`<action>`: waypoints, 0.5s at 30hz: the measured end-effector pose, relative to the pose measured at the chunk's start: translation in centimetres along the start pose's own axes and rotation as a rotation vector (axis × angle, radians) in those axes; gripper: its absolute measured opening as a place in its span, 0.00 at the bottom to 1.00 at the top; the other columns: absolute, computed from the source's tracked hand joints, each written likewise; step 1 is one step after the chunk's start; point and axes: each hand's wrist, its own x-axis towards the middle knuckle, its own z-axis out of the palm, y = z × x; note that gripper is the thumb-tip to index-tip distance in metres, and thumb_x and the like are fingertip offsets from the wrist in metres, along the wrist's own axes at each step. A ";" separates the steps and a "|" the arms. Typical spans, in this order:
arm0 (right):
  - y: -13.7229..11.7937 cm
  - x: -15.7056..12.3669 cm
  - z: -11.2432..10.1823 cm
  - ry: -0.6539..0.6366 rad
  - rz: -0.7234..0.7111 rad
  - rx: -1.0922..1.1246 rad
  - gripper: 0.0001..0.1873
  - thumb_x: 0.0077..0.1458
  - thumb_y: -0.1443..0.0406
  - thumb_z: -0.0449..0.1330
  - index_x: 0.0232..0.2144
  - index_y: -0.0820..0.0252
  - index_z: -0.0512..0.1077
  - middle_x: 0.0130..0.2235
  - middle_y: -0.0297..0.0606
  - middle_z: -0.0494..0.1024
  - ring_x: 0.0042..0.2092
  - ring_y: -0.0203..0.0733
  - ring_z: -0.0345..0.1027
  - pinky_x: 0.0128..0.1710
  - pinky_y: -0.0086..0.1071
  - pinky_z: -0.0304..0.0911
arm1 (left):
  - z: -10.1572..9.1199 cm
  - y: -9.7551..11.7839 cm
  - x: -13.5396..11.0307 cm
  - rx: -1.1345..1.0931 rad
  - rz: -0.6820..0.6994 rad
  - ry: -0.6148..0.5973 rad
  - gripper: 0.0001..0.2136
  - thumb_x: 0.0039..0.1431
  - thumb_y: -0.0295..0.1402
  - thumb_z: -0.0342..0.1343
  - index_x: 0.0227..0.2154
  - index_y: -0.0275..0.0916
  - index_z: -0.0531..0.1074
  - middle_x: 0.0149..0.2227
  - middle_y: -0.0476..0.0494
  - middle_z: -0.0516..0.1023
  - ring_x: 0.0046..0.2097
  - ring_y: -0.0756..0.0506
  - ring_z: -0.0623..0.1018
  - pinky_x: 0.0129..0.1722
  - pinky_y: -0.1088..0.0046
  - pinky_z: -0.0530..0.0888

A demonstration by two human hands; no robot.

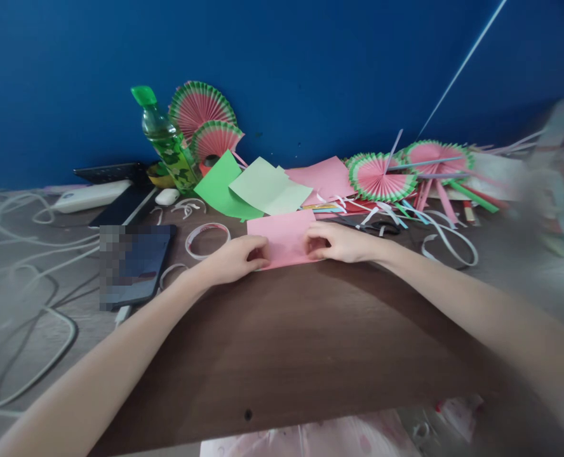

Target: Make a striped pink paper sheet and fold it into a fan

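Note:
A sheet of pink paper [286,236] lies flat on the brown table between my hands. My left hand [237,257] pinches its near left corner, thumb and fingers curled together. At the opposite side, my right hand [336,242] grips the right edge in the same curled way. The paper's near edge looks slightly raised or folded; I cannot tell which. Just behind it lie a pale green sheet [270,187] and a brighter green sheet [222,190], with more pink paper [327,178] to their right.
Left of the paper are a roll of tape [208,241], a phone [141,266], white cables [63,336] and a green bottle [167,143]. Pleated paper fans [201,111] lean on the blue wall. Further pink-and-green fans [382,178], paper strips and dark scissors [384,227] lie to the right.

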 end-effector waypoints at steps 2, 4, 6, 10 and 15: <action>0.1 -0.1 0.0 0.014 -0.048 -0.029 0.03 0.49 0.67 0.57 0.30 0.60 0.69 0.33 0.36 0.68 0.35 0.37 0.59 0.36 0.31 0.56 | 0.1 -0.3 0.0 0.011 0.028 0.008 0.06 0.51 0.31 0.51 0.23 0.37 0.62 0.26 0.51 0.64 0.32 0.49 0.66 0.33 0.74 0.62; 0.1 -0.1 0.0 0.023 -0.076 -0.046 0.06 0.50 0.65 0.57 0.34 0.58 0.71 0.37 0.38 0.67 0.40 0.40 0.59 0.42 0.34 0.56 | 0.2 -0.4 0.1 0.005 0.066 0.017 0.04 0.52 0.31 0.51 0.26 0.37 0.64 0.29 0.49 0.65 0.35 0.48 0.66 0.36 0.72 0.63; 0.3 -0.2 0.1 0.021 -0.118 -0.061 0.11 0.52 0.65 0.56 0.39 0.55 0.72 0.40 0.38 0.67 0.44 0.42 0.58 0.48 0.38 0.53 | 0.3 -0.5 0.1 -0.009 0.110 0.013 0.03 0.53 0.30 0.50 0.31 0.37 0.67 0.34 0.47 0.66 0.39 0.47 0.66 0.41 0.71 0.63; 0.7 -0.1 0.5 -0.023 -0.216 -0.107 0.19 0.55 0.70 0.52 0.45 0.46 0.72 0.44 0.38 0.67 0.46 0.42 0.55 0.51 0.41 0.49 | 0.4 -0.7 0.1 -0.004 0.150 -0.019 0.10 0.56 0.28 0.47 0.38 0.41 0.71 0.39 0.46 0.66 0.45 0.45 0.64 0.49 0.66 0.60; 0.9 -0.1 0.5 -0.068 -0.202 -0.123 0.28 0.51 0.77 0.49 0.46 0.42 0.70 0.46 0.37 0.66 0.48 0.42 0.53 0.53 0.44 0.48 | 0.5 -0.9 0.1 0.021 0.152 -0.035 0.15 0.56 0.26 0.47 0.43 0.46 0.72 0.38 0.46 0.66 0.45 0.45 0.63 0.50 0.63 0.58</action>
